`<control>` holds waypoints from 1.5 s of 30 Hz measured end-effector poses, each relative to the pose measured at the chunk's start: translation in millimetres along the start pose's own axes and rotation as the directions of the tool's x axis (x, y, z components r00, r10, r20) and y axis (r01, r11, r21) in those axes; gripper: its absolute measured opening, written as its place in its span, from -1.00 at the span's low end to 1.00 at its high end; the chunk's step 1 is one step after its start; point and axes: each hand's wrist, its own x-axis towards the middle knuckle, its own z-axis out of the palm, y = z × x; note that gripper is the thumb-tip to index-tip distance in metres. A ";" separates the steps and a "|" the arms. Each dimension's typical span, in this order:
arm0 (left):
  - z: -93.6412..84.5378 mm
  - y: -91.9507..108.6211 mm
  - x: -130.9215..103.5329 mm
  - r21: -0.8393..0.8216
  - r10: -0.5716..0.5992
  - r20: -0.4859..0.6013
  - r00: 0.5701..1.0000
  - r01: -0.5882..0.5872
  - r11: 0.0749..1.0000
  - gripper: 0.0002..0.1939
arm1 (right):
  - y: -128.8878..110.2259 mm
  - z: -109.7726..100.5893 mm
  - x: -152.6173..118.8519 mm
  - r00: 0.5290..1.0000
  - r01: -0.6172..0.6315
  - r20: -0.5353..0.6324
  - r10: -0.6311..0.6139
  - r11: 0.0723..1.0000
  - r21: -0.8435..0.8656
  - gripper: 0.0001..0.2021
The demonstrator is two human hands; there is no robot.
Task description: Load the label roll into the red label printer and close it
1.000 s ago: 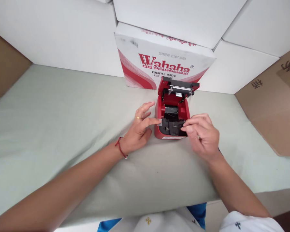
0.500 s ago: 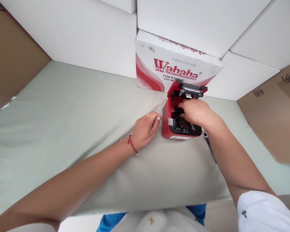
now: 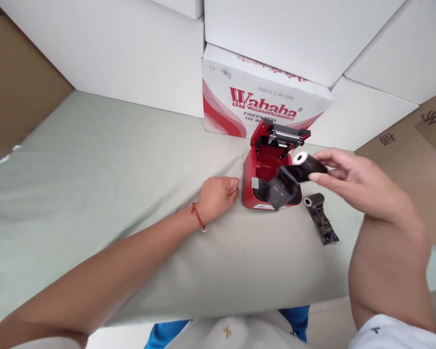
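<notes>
Blk roll (image 3: pixel 310 168) outta red case (image 3: pixel 249 182), in R hand (image 3: pixel 361 182)

Wahaha carton (image 3: pixel 221 87) among white boxes (image 3: pixel 138 53); left, probably cardboard box (image 3: pixel 18 87).

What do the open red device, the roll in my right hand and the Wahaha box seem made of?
The red device looks like matte plastic, judging by its even colour and rounded corners. The roll could be paper or film: smooth black outside, white at the end, but blurred. The Wahaha box is likely matte printed cardboard, given its flat panels.
</notes>
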 end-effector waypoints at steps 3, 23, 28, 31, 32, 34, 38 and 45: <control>-1.1 -1.1 1.1 -0.003 -0.008 0.009 1.000 0.008 1.000 -0.64 | 49.1 -18.9 -9.5 0.987 -0.134 -0.088 0.138 0.990 0.053 -0.45; -2.5 0.6 1.6 -0.099 0.004 -0.043 0.999 -0.009 0.995 -0.58 | 132.0 17.9 -10.5 0.963 -0.121 0.186 0.197 0.927 -0.355 -0.48; -4.3 5.1 1.8 -0.170 -0.026 -0.088 0.996 0.011 0.985 -0.50 | 137.5 19.6 -17.0 0.960 -0.082 0.224 0.171 0.931 -0.357 -0.46; -5.7 5.3 3.9 -0.148 -0.017 -0.137 0.990 -0.003 0.989 -0.57 | 135.9 23.3 -21.7 0.966 -0.063 0.216 0.144 0.937 -0.343 -0.52; -5.9 4.9 4.7 -0.129 -0.007 -0.134 0.991 -0.010 0.992 -0.59 | 132.5 22.7 -24.3 0.968 -0.057 0.213 0.136 0.939 -0.339 -0.55; -6.0 3.9 5.7 -0.103 0.014 -0.095 0.995 -0.024 0.994 -0.59 | 120.4 16.0 -31.7 0.963 -0.028 0.248 0.104 0.956 -0.293 -0.58; -4.9 2.1 4.9 -0.095 0.035 -0.042 0.999 -0.039 0.995 -0.54 | 79.1 -14.8 -46.3 0.896 0.078 0.441 -0.057 0.996 -0.030 -0.57; -0.6 -1.8 -0.4 -0.023 0.179 -0.287 0.941 -0.194 0.981 -0.79 | 16.7 -18.3 -14.8 0.935 0.219 0.286 -0.209 0.976 -0.005 -0.63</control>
